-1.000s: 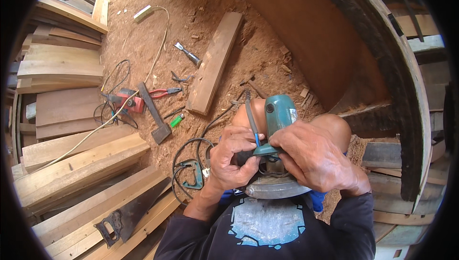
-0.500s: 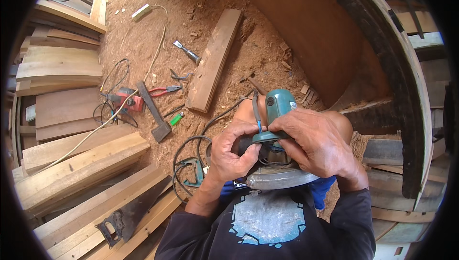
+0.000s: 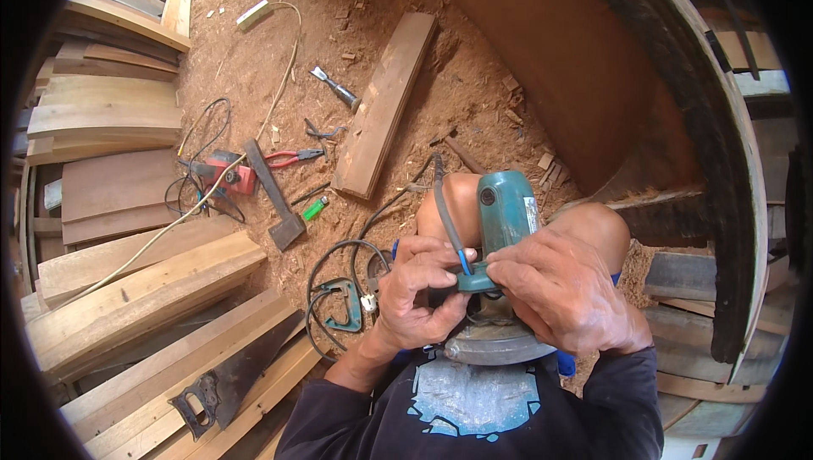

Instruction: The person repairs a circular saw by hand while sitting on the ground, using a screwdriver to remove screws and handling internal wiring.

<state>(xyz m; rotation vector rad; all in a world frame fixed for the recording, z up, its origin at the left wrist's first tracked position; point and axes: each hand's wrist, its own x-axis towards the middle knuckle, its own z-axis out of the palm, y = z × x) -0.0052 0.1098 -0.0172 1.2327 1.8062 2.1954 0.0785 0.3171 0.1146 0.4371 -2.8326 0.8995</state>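
A teal power tool with a curved grey metal guard rests in my lap, its motor housing pointing away from me. From its teal handle part a dark cable with a blue end sticks up. My left hand grips this handle part from the left, thumb and fingers closed round it. On the other side, my right hand pinches the handle part's right edge beside the cable end. My fingers hide much of the handle and its inside. A loose teal handle-shaped shell lies left of my left wrist.
On the shavings-covered ground lie a thick plank, a chisel, red-handled pliers, a hammer, a green lighter and a red power tool. Stacked boards with a handsaw stand left; a large curved wooden piece rises right.
The tool has shifted slightly toward me, and both hands have moved down with it. The cable stands farther out of the handle, leaning left. My left fingers have curled in beside it.
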